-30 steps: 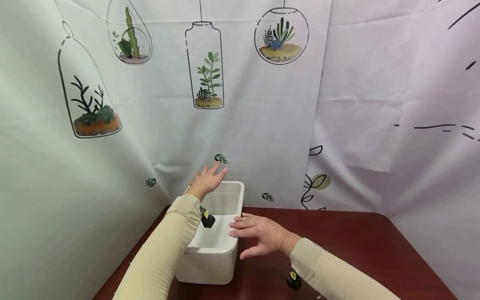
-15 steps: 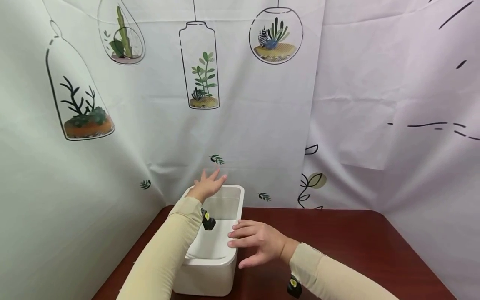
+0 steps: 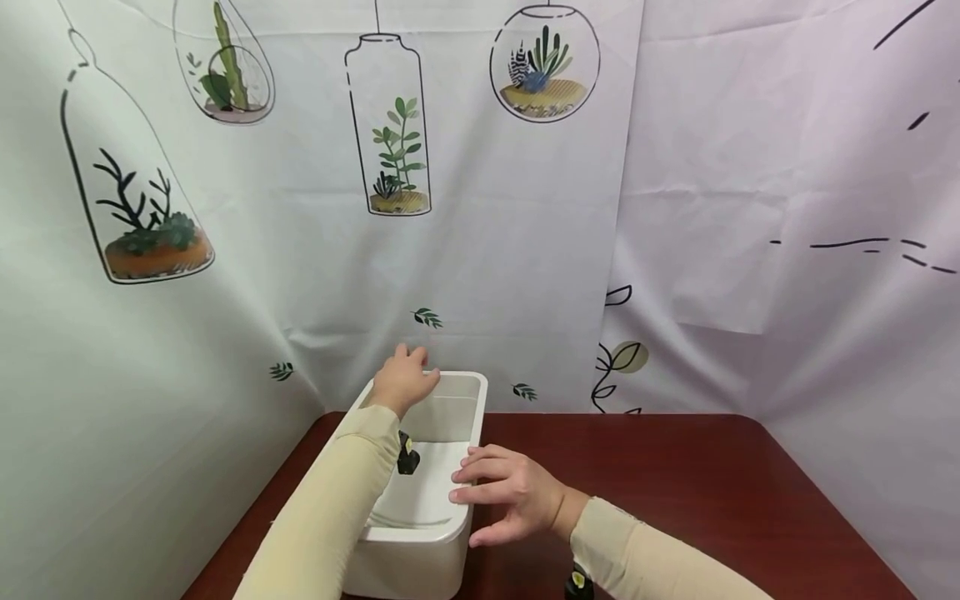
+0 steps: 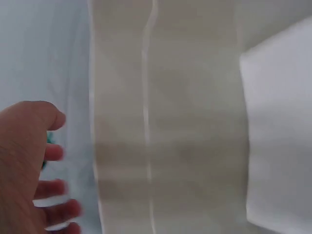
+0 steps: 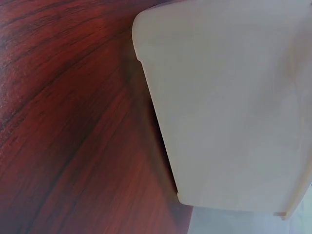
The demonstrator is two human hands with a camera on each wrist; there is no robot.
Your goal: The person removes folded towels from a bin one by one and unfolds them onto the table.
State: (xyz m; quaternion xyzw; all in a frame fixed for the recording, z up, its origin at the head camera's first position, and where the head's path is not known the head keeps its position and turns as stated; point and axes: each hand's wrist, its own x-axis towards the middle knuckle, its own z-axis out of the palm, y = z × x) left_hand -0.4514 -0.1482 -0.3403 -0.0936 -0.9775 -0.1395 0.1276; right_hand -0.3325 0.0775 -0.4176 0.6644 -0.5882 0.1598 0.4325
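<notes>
A white, deep rectangular plastic bin (image 3: 405, 571) stands upright on a dark red wood-grain counter (image 3: 637, 483), its far end near a white curtain (image 3: 517, 242) printed with plants in glass jars. A person's left hand (image 3: 405, 381) is at the bin's far left corner, fingers loosely bent and holding nothing; the right hand (image 3: 517, 496), thumb apart from the fingers, is at the right rim — whether it touches, I cannot tell. Should either hand catch the rim off-centre or push harder than the other, the bin could probably slide, turn or tip; fingers this loose would give little restraint. The left wrist view shows the thumb and fingertips outside the rim, against the curtain, unlike the head view; the right wrist view alone shows the outer wall down to the counter — but no hand.
</notes>
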